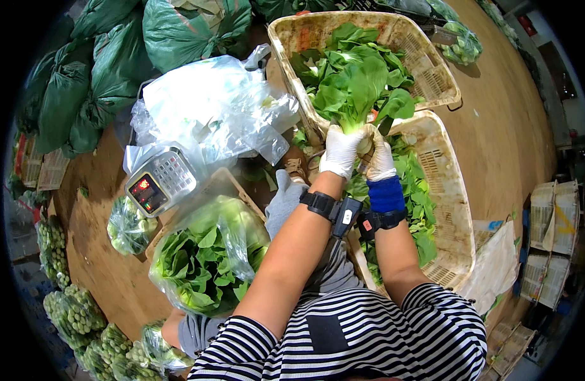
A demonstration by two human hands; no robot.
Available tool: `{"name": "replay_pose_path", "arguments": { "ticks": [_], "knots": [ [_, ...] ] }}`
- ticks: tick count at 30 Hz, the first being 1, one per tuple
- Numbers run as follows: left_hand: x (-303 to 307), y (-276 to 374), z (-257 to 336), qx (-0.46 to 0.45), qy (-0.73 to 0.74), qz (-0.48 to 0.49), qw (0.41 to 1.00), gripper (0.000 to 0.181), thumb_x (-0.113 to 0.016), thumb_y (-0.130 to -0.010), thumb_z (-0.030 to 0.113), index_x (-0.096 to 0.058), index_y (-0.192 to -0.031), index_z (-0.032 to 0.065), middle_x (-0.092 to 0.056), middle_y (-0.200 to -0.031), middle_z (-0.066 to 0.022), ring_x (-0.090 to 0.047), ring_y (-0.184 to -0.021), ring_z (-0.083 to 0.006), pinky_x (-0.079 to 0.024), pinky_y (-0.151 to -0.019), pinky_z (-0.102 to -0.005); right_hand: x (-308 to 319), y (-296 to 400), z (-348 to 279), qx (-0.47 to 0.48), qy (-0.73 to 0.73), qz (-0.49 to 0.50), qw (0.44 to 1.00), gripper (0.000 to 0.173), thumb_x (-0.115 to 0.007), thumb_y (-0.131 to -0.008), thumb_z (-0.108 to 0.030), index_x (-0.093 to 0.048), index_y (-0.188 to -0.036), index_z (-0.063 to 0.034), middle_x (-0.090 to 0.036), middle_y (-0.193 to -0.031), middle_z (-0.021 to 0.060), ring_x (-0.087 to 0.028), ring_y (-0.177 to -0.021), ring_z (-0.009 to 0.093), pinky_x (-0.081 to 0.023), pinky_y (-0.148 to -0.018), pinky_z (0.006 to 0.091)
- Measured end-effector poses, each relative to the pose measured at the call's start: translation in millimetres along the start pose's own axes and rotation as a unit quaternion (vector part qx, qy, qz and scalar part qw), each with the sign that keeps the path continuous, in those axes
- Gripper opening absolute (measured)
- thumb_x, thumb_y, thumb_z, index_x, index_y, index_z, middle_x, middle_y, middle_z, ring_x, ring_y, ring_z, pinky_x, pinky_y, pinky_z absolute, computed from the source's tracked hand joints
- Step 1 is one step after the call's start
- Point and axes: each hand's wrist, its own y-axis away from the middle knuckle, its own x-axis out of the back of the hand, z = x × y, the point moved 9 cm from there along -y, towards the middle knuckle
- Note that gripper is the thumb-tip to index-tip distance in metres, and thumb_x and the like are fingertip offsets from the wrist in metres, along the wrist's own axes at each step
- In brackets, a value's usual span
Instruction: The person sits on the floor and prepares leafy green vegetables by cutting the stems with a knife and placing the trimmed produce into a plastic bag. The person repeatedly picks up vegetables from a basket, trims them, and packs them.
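A head of bok choy (359,90) is held up in front of me, its leaves pointing away and its pale base towards me. My left hand (341,151), in a white glove, grips that base. Close beside it, the gloved fingers of my right hand (381,155) are curled at the base's right side, by an outer leaf (398,105). A small orange-red object (372,115) shows between the stems; what it is I cannot tell. Beneath the hands, a white plastic crate (452,209) holds loose green leaves (418,190). Beyond, another crate (433,78) contains more greens.
To the left, a digital scale (178,172) with a lit display stands beside a pile of clear plastic bags (202,105). An open bag of bok choy (209,266) sits by my leg. Green sacks (197,33) line the back left, and bagged vegetables (73,316) the lower left.
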Motion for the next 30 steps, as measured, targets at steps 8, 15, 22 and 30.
{"name": "replay_pose_path", "arguments": {
  "ticks": [8,15,22,30],
  "knots": [
    [20.9,-21.2,27.6,0.056,0.385,0.055,0.92,0.036,-0.068,-0.08,0.034,-0.055,-0.099,0.0066,-0.059,-0.086,-0.005,-0.059,-0.079,-0.0196,-0.05,-0.071,-0.0336,23.4,40.4,-19.9,0.179,0.058,0.074,0.979,0.027,-0.064,-0.086,-0.028,-0.055,-0.1,-0.0075,-0.061,-0.082,0.0084,-0.059,-0.058,0.014,-0.044,-0.037,0.0254],
    [-18.3,-4.5,37.9,0.108,0.425,-0.116,0.891,0.056,-0.066,-0.082,0.039,-0.048,-0.117,-0.0008,-0.057,-0.111,-0.0169,-0.057,-0.103,-0.0327,-0.05,-0.091,-0.045,4.0,-106.6,-176.2,0.322,0.584,0.158,0.729,0.052,-0.075,-0.073,-0.036,-0.061,-0.104,0.0031,-0.066,-0.085,0.0131,-0.06,-0.071,0.019,-0.047,-0.066,0.0291],
    [-1.9,-1.4,35.9,0.134,0.443,-0.058,0.885,0.048,-0.067,-0.076,0.038,-0.055,-0.107,0.0037,-0.059,-0.107,-0.0156,-0.057,-0.103,-0.0329,-0.045,-0.092,-0.0504,33.8,-65.9,-49.4,0.086,0.271,0.013,0.959,0.03,-0.067,-0.084,-0.03,-0.06,-0.092,-0.0012,-0.061,-0.072,0.0037,-0.052,-0.055,0.01,-0.043,-0.047,0.026],
    [-15.1,1.4,24.8,0.14,0.329,-0.073,0.931,0.057,-0.06,-0.076,0.053,-0.055,-0.106,0.0042,-0.059,-0.102,-0.0147,-0.056,-0.102,-0.0302,-0.046,-0.088,-0.0489,-49.0,50.5,-32.4,0.068,0.138,-0.053,0.987,0.04,-0.071,-0.081,-0.027,-0.053,-0.108,-0.003,-0.062,-0.08,0.0012,-0.058,-0.058,0.008,-0.046,-0.047,0.0198]
  ]
}}
